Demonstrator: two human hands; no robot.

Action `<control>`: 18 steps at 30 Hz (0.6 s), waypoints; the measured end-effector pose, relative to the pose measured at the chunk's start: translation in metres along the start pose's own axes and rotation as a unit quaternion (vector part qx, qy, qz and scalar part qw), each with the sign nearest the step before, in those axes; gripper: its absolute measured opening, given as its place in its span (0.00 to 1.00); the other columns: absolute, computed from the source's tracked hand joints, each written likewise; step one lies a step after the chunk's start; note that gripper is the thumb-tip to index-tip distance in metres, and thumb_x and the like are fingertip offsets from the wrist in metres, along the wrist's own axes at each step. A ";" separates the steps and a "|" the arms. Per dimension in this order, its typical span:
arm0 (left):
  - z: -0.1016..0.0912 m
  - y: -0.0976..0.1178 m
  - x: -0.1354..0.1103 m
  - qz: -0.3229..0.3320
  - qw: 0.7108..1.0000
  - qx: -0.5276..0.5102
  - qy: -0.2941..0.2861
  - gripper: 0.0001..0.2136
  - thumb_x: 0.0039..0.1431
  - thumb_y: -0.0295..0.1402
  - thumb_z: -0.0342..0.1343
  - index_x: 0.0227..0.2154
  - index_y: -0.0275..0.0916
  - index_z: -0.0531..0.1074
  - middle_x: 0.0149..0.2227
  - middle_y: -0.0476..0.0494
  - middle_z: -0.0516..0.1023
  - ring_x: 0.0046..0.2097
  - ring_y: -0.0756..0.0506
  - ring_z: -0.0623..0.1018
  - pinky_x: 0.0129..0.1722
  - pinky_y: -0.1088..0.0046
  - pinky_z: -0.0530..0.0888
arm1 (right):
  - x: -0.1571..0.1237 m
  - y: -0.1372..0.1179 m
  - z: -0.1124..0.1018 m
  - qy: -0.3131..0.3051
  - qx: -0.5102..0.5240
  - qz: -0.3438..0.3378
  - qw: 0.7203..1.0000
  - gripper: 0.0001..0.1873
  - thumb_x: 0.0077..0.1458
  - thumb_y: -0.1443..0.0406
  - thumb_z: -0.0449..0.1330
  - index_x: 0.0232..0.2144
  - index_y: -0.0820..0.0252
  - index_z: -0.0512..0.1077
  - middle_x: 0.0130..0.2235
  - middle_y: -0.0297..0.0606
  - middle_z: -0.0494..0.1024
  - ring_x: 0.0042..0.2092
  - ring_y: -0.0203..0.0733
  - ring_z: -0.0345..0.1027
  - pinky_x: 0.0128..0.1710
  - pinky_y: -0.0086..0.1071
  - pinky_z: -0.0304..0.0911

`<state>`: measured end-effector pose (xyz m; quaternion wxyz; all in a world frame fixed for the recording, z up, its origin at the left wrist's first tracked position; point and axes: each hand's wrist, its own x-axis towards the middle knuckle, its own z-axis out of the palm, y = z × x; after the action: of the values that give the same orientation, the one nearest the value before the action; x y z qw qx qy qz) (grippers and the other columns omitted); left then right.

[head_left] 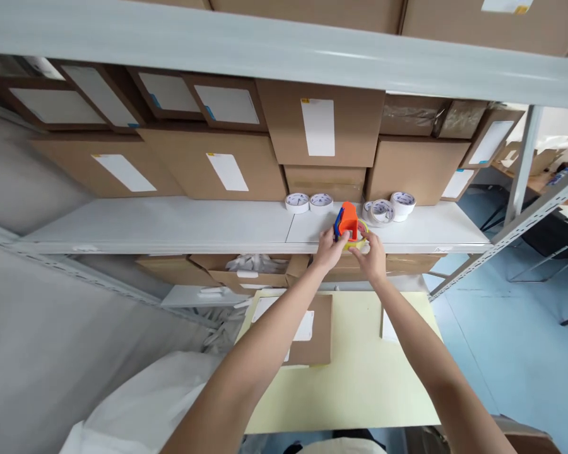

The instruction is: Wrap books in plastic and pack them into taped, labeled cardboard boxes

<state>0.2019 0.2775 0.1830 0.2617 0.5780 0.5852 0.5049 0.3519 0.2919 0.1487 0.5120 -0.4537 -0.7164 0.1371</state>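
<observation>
An orange and blue tape dispenser (348, 218) is held up at the front edge of the grey shelf (236, 222). My left hand (330, 250) is closed on its left lower side. At the dispenser's right side is a yellow-rimmed tape roll (362, 229), which my right hand (371, 255) pinches between thumb and fingers. Whether the roll is seated on the dispenser I cannot tell. Two white tape rolls (297, 202) lie behind and to the left, and several more white rolls (382, 211) sit to the right.
Cardboard boxes (239, 165) with white labels line the shelf's back. A metal beam (284, 53) crosses above. Below stands a pale yellow table (360, 384) with a flat cardboard box (319, 347) on it. A slotted upright post (539, 217) bounds the right side.
</observation>
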 end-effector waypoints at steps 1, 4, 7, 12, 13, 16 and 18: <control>0.003 -0.004 0.008 0.008 1.000 -0.002 -0.001 0.18 0.63 0.46 0.51 0.46 0.40 0.74 0.40 0.41 0.77 0.51 0.40 0.70 0.53 0.62 0.67 | 0.006 0.005 0.005 -0.006 -0.004 0.006 1.000 0.22 0.55 0.53 0.63 0.48 0.58 0.69 0.49 0.48 0.75 0.53 0.52 0.69 0.52 0.47 0.65; 0.011 -0.016 0.025 0.023 1.000 -0.004 0.006 0.20 0.64 0.49 0.48 0.46 0.40 0.73 0.43 0.40 0.77 0.52 0.40 0.69 0.55 0.60 0.66 | 0.019 0.016 0.019 -0.016 -0.028 0.030 0.999 0.21 0.55 0.52 0.62 0.46 0.58 0.69 0.46 0.47 0.76 0.49 0.51 0.70 0.49 0.46 0.66; 0.015 -0.025 0.028 0.017 1.000 0.000 0.008 0.23 0.63 0.52 0.48 0.46 0.38 0.72 0.45 0.37 0.75 0.51 0.39 0.71 0.53 0.59 0.68 | 0.027 0.017 0.028 -0.020 -0.060 0.055 0.996 0.23 0.56 0.51 0.60 0.48 0.59 0.68 0.46 0.48 0.77 0.48 0.53 0.71 0.48 0.48 0.66; -0.016 -0.045 -0.019 0.079 0.995 0.050 0.032 0.26 0.62 0.49 0.49 0.56 0.37 0.64 0.58 0.32 0.68 0.58 0.39 0.69 0.57 0.59 0.68 | -0.008 0.010 0.018 -0.004 -0.043 0.035 0.998 0.30 0.58 0.53 0.58 0.58 0.61 0.61 0.60 0.54 0.68 0.62 0.55 0.61 0.58 0.51 0.60; -0.031 -0.054 -0.038 0.106 0.990 0.081 0.053 0.24 0.62 0.47 0.50 0.56 0.38 0.65 0.58 0.34 0.68 0.61 0.39 0.67 0.60 0.58 0.64 | -0.029 0.010 0.013 -0.006 -0.031 0.035 0.999 0.30 0.59 0.54 0.57 0.59 0.60 0.60 0.62 0.53 0.65 0.63 0.53 0.59 0.59 0.50 0.59; -0.088 -0.101 -0.109 0.060 0.977 0.154 0.137 0.20 0.61 0.43 0.52 0.52 0.38 0.68 0.57 0.33 0.69 0.62 0.38 0.66 0.64 0.54 0.59 | -0.121 0.019 0.003 -0.087 -0.010 0.101 0.991 0.25 0.60 0.60 0.55 0.59 0.57 0.62 0.59 0.49 0.71 0.60 0.52 0.65 0.59 0.50 0.61; -0.125 -0.143 -0.160 -0.064 0.967 0.161 0.185 0.21 0.58 0.44 0.53 0.50 0.35 0.69 0.55 0.30 0.70 0.62 0.35 0.65 0.65 0.52 0.57 | -0.188 0.028 0.006 -0.185 -0.010 0.182 0.966 0.28 0.55 0.67 0.56 0.59 0.59 0.63 0.57 0.49 0.73 0.57 0.53 0.69 0.57 0.51 0.64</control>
<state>0.0628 0.1162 0.0554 0.0845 0.4705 0.7326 0.4845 0.3735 0.1600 0.0127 0.3321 -0.5487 -0.7052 0.3022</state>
